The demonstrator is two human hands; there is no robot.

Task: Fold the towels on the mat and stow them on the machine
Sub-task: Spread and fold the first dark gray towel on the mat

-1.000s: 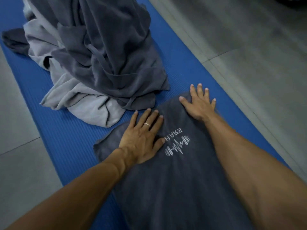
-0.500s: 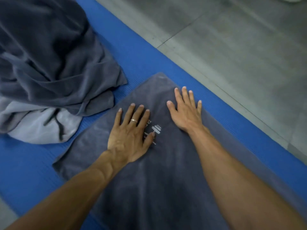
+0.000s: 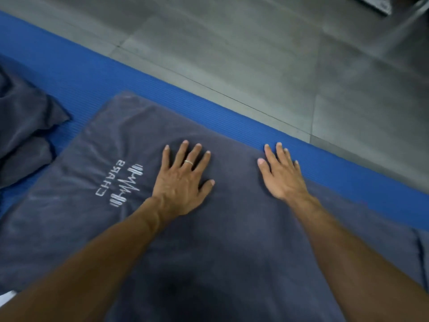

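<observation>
A dark grey towel (image 3: pixel 232 240) with a white embroidered logo (image 3: pixel 120 182) lies spread flat on the blue mat (image 3: pixel 97 75). My left hand (image 3: pixel 183 182) rests palm down on the towel just right of the logo, fingers straight and spread, a ring on one finger. Palm down too, my right hand (image 3: pixel 282 174) lies at the towel's far edge, its fingertips reaching onto the mat. Neither hand holds anything.
A heap of dark grey towels (image 3: pixel 23 135) lies on the mat at the left edge of view. Beyond the mat is grey tiled floor (image 3: pixel 278 54). A grey metal part (image 3: pixel 376 3) shows at the top right corner.
Both hands have slid to the right across the towel, away from the logo. The view has swung right, so the towel heap is now mostly out of frame.
</observation>
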